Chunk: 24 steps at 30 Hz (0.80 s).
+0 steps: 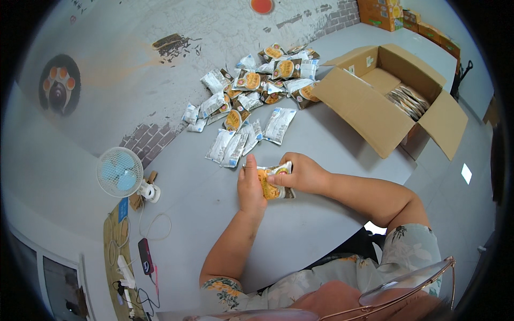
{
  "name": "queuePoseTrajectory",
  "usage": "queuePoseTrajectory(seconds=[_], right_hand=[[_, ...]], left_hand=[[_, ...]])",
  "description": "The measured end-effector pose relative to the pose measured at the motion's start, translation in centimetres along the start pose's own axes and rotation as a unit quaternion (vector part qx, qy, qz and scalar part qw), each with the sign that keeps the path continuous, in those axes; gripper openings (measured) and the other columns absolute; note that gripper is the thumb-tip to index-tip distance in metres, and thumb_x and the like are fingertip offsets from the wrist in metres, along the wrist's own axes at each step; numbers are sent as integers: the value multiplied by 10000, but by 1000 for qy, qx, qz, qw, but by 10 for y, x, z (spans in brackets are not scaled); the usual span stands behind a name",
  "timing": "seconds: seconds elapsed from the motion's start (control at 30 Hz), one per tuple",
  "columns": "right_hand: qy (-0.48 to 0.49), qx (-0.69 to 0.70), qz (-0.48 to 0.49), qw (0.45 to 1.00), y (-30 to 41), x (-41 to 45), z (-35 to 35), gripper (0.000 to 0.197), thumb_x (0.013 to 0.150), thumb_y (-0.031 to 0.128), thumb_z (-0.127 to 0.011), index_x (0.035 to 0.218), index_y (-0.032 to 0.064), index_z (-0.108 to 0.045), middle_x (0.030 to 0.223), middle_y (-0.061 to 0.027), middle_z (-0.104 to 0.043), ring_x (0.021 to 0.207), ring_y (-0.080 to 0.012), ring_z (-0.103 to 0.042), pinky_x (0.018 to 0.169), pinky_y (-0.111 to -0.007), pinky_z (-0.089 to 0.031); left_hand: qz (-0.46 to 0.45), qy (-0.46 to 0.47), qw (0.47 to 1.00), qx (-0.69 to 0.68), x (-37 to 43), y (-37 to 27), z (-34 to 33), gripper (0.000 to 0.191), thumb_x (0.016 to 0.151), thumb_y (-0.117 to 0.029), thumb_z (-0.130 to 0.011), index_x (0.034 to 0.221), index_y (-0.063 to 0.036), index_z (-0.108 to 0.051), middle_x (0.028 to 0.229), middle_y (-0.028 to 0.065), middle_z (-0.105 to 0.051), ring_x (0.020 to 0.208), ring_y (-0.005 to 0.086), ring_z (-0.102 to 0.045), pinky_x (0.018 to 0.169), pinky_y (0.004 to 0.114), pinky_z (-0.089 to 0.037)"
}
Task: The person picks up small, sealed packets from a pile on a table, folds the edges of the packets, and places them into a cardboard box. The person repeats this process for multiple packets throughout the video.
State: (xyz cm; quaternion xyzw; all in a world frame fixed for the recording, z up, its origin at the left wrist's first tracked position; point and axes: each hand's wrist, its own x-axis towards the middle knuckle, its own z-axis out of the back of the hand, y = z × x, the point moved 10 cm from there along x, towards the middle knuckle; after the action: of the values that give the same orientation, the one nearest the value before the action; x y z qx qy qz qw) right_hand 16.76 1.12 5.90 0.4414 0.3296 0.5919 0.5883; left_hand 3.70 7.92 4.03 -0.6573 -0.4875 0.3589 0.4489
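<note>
Both hands are on one or more printed snack packets with an orange picture and a brown edge, raised over the grey table. My left hand grips the near-left side, its thumb pointing up. From the right, my right hand holds the other end with the thumb across the front. How many packets are in the hands I cannot tell. Just beyond lie several packets with their silvery white backs up, such as a white packet. Behind them spreads a loose pile of packets, some orange side up.
An open cardboard box stands at the right, flaps spread, with a row of packets inside. On the left are a small white fan, a power bank, a power strip and loose cables. Orange cartons stand at the far right.
</note>
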Motion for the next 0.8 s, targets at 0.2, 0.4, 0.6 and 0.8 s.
queuePoseTrajectory(seconds=[0.2, 0.4, 0.6, 0.8], right_hand=[[-15, 263, -45, 964, -24, 6, -7, 450, 931, 438, -597, 947, -10, -634, 861, -76, -664, 727, -122, -613, 657, -273, -507], [9, 392, -161, 906, -46, 6, -20, 470, 954, 472, -543, 868, 14, -601, 791, -67, -622, 681, -117, -593, 609, -281, -500], [-68, 335, -127, 931, -40, 7, -5, 379, 922, 407, -629, 844, 46, -541, 750, -33, -577, 640, -113, -564, 524, -273, -472], [-9, 410, -161, 897, -32, 0, -14, 344, 882, 347, -691, 827, 50, -526, 733, -22, -552, 607, -106, -535, 527, -262, -467]], left_hand=[[-39, 38, 998, -13, -31, 4, -23, 436, 953, -398, -589, 1047, 10, -468, 999, 82, -574, 891, 117, -564, 754, 274, -493], [-166, 92, 958, 217, -46, -12, -29, 398, 931, -354, -638, 958, 9, -476, 875, 53, -583, 786, 82, -534, 670, 254, -477], [-58, 54, 988, 131, -31, 11, -22, 397, 908, -353, -672, 885, -14, -466, 814, 36, -574, 727, 80, -518, 626, 263, -468], [-181, 134, 954, 200, -50, -4, -36, 418, 896, -363, -682, 815, -26, -449, 713, 54, -545, 644, 103, -492, 558, 294, -444]])
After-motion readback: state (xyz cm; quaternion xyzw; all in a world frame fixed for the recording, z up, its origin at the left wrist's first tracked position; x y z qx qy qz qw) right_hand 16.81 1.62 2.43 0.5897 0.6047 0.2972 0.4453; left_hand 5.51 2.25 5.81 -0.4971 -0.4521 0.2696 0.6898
